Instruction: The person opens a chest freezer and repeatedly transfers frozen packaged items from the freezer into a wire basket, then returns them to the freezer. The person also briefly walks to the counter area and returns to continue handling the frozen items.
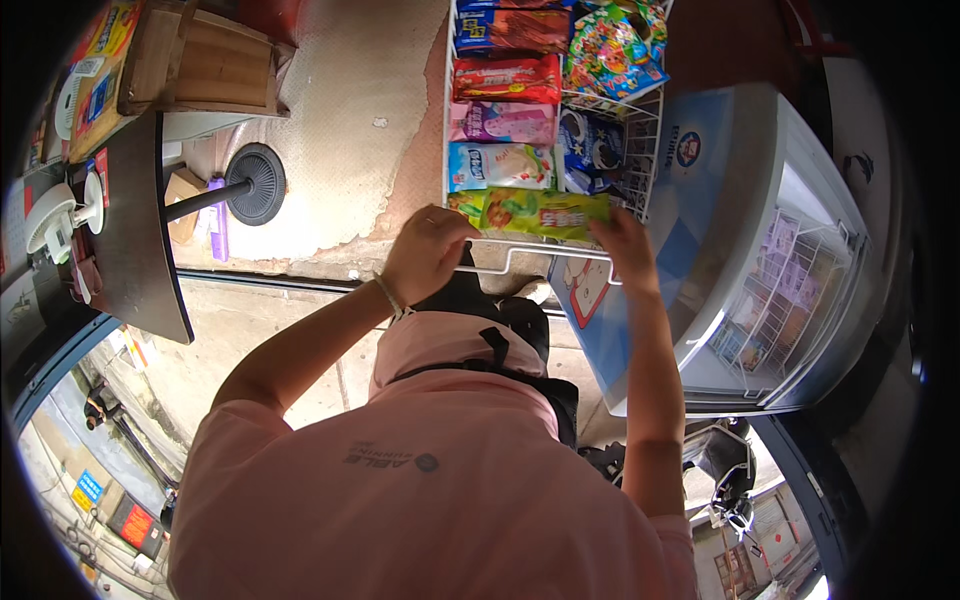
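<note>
A white wire basket full of packaged snacks or ice creams lies before me. My right hand grips the right end of a green packet at the basket's near edge. My left hand is at the basket's near left corner, fingers bent beside another green packet; whether it grips anything is unclear. Farther up the left column lie a blue-and-white packet, a purple-pink packet and a red packet. Dark blue packets and colourful bags fill the right side.
A blue-and-white chest freezer stands at the right, with wire baskets visible inside. On the left are a dark table with a round black base, a white fan and a cardboard box. A door track crosses the floor.
</note>
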Motion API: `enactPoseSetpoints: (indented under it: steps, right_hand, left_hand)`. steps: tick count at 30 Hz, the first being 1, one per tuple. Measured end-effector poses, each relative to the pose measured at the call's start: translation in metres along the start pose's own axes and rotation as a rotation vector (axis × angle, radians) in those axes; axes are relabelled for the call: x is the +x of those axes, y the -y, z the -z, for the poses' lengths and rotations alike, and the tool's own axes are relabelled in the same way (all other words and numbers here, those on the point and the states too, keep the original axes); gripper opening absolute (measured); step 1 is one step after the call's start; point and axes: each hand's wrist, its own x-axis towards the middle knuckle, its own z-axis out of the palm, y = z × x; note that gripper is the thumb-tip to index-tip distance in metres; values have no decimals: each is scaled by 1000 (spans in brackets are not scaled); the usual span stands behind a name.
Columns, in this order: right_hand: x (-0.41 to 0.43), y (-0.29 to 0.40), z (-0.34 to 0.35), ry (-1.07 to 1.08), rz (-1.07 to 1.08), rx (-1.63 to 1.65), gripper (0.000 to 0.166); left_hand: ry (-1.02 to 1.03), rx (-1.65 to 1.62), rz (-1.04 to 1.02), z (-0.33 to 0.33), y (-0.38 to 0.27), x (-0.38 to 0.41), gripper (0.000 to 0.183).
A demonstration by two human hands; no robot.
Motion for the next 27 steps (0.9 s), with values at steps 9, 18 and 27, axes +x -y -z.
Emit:
enactPoseSetpoints:
  steps: [9, 18, 27]
  right_hand:
    - [68, -50, -51, 177, -180, -583, 41]
    - [55, -26, -87, 167, -319, -1288, 34]
    - [15, 6, -84, -174, -216, -1020, 29]
  left_hand:
    - [413, 321, -123, -28, 53, 12, 41]
    - [417, 395, -226, -34, 55, 16, 52]
    - [494, 504, -246, -30, 46, 20, 51]
